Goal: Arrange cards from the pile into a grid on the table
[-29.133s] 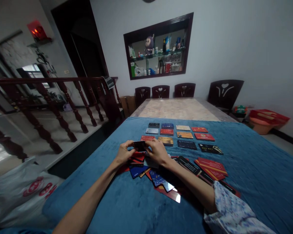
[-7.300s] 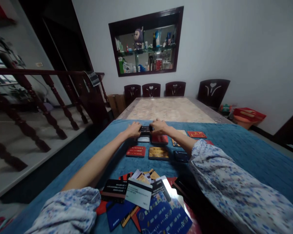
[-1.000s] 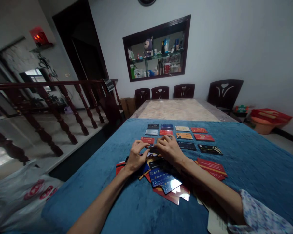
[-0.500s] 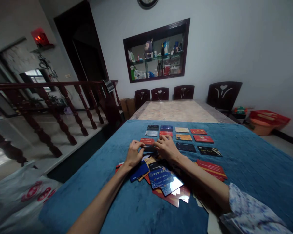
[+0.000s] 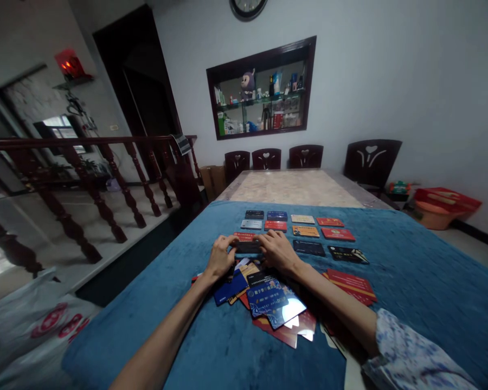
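Both hands grip a dark card or thin stack of cards [image 5: 248, 247] by its two short ends. My left hand [image 5: 221, 258] pinches the left end; my right hand [image 5: 278, 251] has its fingers curled on the right end. Just beyond it lies a red card [image 5: 244, 236], partly covered by the hands. Nearer to me spreads a loose heap of cards, with a blue card [image 5: 264, 294] on top and a plain blue card [image 5: 231, 287] at its left. Under my right forearm, part of the heap is hidden.
Small card stacks stand in rows beyond my hands, among them an orange one [image 5: 306, 232] and a black one [image 5: 348, 254]. Red cards [image 5: 352, 286] lie to the right. A blue cloth [image 5: 410, 303] covers the table's near part. A plastic bag [image 5: 28, 330] is at the left.
The dark card between my hands has tipped from nearly edge-on to show more of its face. My right hand has shifted slightly down, uncovering the red stack behind it.
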Demonstrator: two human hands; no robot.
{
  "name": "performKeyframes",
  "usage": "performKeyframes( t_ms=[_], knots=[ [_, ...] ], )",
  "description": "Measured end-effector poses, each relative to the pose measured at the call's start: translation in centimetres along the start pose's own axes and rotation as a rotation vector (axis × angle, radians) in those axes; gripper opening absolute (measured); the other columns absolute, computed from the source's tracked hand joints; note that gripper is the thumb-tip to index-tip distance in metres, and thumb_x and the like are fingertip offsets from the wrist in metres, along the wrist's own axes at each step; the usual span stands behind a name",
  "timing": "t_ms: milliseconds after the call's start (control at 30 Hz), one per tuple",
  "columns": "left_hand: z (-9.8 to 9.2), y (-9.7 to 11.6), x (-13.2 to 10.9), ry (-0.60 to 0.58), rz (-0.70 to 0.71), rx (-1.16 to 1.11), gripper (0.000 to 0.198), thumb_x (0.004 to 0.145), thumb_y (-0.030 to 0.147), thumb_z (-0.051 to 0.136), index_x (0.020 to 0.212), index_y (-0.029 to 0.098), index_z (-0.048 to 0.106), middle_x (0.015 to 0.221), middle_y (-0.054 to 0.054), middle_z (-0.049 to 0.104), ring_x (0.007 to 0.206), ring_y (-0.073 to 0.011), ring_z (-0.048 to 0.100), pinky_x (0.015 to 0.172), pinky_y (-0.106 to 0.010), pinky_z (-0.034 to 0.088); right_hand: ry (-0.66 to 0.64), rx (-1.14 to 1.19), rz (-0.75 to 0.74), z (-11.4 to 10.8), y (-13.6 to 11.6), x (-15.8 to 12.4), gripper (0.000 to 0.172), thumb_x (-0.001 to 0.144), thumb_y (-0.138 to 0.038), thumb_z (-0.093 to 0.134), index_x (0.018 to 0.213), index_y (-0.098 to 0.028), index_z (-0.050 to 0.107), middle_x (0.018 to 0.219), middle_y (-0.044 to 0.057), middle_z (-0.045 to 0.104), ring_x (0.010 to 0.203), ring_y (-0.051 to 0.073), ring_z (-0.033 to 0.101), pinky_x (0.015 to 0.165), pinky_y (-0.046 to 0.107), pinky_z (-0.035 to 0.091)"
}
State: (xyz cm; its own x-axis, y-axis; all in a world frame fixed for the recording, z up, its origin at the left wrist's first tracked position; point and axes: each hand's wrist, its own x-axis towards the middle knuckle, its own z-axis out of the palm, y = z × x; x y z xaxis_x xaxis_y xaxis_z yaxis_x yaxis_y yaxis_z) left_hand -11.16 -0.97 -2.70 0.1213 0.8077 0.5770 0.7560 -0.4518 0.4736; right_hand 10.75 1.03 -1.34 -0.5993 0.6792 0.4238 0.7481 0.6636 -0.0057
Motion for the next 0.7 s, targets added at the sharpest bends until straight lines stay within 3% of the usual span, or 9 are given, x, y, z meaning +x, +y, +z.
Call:
performKeyframes(
  t_ms=[267, 467, 700],
  knots=[
    [0.0, 0.7, 0.6, 0.047, -0.002, -0.024, 0.028, 0.079, 0.005, 0.057, 0.100, 0.021, 0.066, 0.089, -0.002, 0.064, 0.085, -0.0168, 0.063, 0.084, -0.032, 0.051, 0.087, -0.059, 0.016, -0.4, -0.6, -0.1, 0.046, 0.085, -0.016, 0.052, 0.131, -0.018, 0.054, 0.113, 0.015, 0.063, 0.105, 0.029, 0.051, 0.092, 0.040, 0.031],
    [0.4, 1.3, 1.1, 0.060, 0.033, -0.019, 0.028, 0.079, 0.004, 0.058, 0.100, 0.021, 0.065, 0.088, -0.001, 0.065, 0.085, -0.0163, 0.063, 0.085, -0.032, 0.050, 0.256, -0.131, -0.016, 0.1, 0.1, -0.3, 0.035, 0.086, -0.016, 0.053, 0.121, -0.016, 0.058, 0.105, 0.013, 0.062, 0.096, 0.027, 0.052, 0.087, 0.039, 0.033],
    [0.4, 1.8, 2.1, 0.048, 0.178, 0.022, 0.030, 0.078, 0.005, 0.061, 0.105, 0.019, 0.063, 0.093, -0.004, 0.065, 0.091, -0.0191, 0.060, 0.087, -0.035, 0.051, 0.339, -0.184, 0.008, -0.5, 0.9, -0.3, 0.036, 0.082, -0.021, 0.062, 0.117, -0.017, 0.060, 0.104, 0.013, 0.062, 0.100, 0.028, 0.048, 0.083, 0.039, 0.033]
  ],
)
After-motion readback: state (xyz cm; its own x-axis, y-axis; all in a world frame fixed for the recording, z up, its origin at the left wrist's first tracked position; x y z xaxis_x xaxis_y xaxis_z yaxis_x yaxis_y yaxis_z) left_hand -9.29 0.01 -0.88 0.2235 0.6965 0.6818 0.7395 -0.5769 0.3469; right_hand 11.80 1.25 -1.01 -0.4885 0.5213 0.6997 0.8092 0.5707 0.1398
